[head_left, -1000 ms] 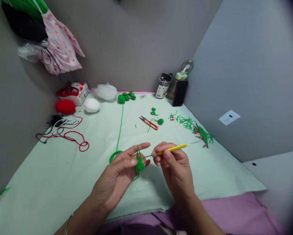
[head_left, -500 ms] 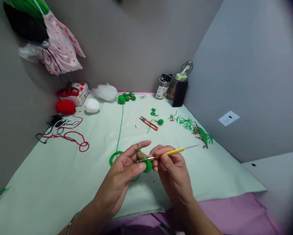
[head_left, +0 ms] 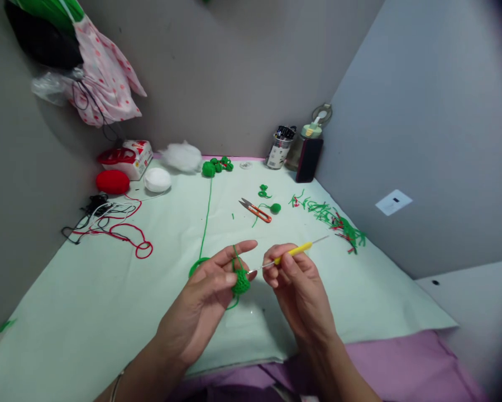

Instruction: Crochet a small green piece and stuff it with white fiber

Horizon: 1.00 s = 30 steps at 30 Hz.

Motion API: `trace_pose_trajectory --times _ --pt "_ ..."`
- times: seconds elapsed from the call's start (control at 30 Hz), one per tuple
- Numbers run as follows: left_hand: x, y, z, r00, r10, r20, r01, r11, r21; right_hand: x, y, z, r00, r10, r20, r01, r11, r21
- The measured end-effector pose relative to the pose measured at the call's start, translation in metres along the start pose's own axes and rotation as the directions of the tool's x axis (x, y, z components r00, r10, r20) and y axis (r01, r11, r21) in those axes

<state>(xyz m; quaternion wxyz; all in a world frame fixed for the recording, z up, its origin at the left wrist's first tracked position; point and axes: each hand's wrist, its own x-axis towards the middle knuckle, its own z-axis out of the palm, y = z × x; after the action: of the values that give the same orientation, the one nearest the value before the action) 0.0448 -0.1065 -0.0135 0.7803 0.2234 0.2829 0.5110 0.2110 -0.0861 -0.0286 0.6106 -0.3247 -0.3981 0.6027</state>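
My left hand pinches a small green crocheted piece between thumb and fingers, with green yarn looped over the index finger and trailing away across the table. My right hand grips a yellow-handled crochet hook; its metal tip sits at the top edge of the green piece. Both hands hover low over the pale green cloth near the front of the table.
Orange snips and green yarn scraps lie beyond the hands. At the back sit a green yarn ball, white ball, red ball, white stuffing, a pen cup and a bottle. Red yarn and cables lie left.
The green piece has gone back left into my left fingers after swinging right. My right hand has drawn the hook back to the right, so its tip is at the piece's edge.
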Motion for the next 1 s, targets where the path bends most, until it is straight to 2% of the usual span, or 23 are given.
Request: trace_pose_trajectory --times 0.13,0.2,0.3,0.5,0.77,0.87,1.0 --pt "-0.001 -0.003 -0.003 0.989 0.148 -0.020 -0.134 0.941 0.311 -0.004 0.001 0.001 0.988 -0.145 0.056 0.148 0.988 -0.053" --pt "-0.001 -0.004 -0.004 0.980 0.195 -0.036 -0.165 0.902 0.399 -0.005 0.002 0.001 0.974 -0.214 0.076 0.221 0.970 -0.099" --pt "-0.002 -0.002 -0.005 0.982 0.184 -0.045 -0.150 0.902 0.404 -0.005 0.002 0.001 0.970 -0.229 0.078 0.238 0.962 -0.134" --pt "-0.006 0.000 -0.008 0.987 0.156 -0.021 -0.134 0.903 0.408 -0.001 -0.001 0.000 0.975 -0.217 0.042 0.220 0.972 -0.082" --pt "-0.004 -0.008 -0.009 0.984 0.177 0.032 -0.169 0.847 0.505 -0.004 0.001 0.003 0.995 -0.068 0.066 0.069 0.998 -0.003" --pt "-0.003 -0.011 -0.008 0.980 0.199 0.019 -0.179 0.830 0.528 -0.006 0.005 0.002 0.982 -0.148 0.116 0.160 0.982 -0.099" --pt "-0.003 -0.012 -0.010 0.975 0.222 -0.006 -0.184 0.822 0.539 -0.007 0.008 -0.001 0.939 -0.270 0.212 0.319 0.916 -0.242"
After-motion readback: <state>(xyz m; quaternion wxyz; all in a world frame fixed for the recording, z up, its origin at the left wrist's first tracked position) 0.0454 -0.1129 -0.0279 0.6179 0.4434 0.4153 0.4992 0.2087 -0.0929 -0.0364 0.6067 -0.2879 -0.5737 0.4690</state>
